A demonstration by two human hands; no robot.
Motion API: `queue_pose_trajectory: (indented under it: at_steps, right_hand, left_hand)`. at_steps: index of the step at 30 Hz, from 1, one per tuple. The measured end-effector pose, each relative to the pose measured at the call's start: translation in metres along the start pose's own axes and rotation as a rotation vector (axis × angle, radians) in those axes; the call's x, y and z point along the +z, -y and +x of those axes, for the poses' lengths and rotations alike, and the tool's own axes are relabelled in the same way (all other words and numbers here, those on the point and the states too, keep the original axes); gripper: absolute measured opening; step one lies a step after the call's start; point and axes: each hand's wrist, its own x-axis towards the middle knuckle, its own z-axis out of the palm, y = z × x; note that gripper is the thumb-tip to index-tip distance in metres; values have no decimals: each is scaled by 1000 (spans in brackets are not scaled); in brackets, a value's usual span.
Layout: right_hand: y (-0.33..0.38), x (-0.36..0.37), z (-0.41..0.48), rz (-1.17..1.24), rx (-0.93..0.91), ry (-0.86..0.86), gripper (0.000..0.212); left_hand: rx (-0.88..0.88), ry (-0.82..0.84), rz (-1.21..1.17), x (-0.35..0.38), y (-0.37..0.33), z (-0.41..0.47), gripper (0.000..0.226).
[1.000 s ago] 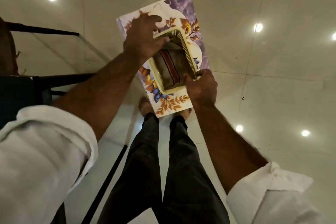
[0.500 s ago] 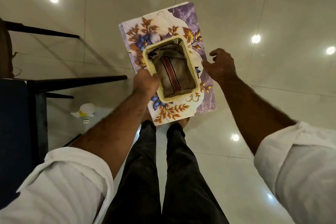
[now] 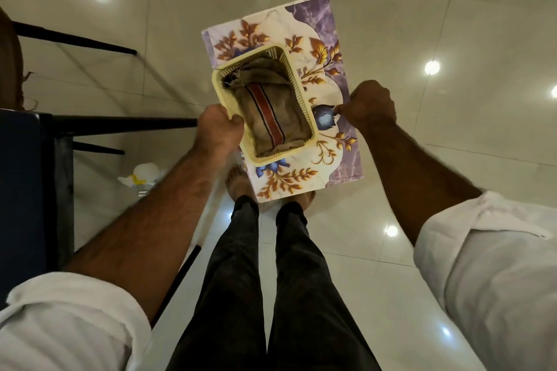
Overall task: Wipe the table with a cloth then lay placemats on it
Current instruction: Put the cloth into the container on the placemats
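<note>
Over glossy tiles (image 3: 391,9), left hand (image 3: 218,129) tight round slatted basket (image 3: 271,160), right hand (image 3: 369,104) round placemat (image 3: 328,48).

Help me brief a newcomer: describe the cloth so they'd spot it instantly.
Find the rectangular floral-print placemat held above the glossy tiled floor. On it sits a cream plastic basket, its rim gripped by the left hand. Inside lies the crumpled beige cloth, alone in having a red stripe.

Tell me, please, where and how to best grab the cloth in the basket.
Probably pinch the cloth at its bunched far end, from straight above through the open top of the basket: its walls close off every side. The right hand, only pinching the placemat edge, looks freer.
</note>
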Motion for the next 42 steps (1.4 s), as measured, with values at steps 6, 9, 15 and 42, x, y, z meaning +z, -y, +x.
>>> queue_pose_trajectory:
  at_steps: [6, 9, 15, 42]
  right_hand:
    - [2, -1, -6, 12, -62, -4, 43]
    - [-2, -12, -14, 23, -106, -78, 33]
    - [-46, -93, -8, 174, -113, -362, 22]
    - [-53, 27, -45, 226, 248, 212, 86]
  left_hand:
    - [-6, -10, -20, -5, 2, -3, 6]
    - [-4, -14, -10, -6, 7, 0, 10]
    - [3, -6, 7, -3, 4, -5, 7]
    - [-16, -5, 103, -11, 27, 11, 26]
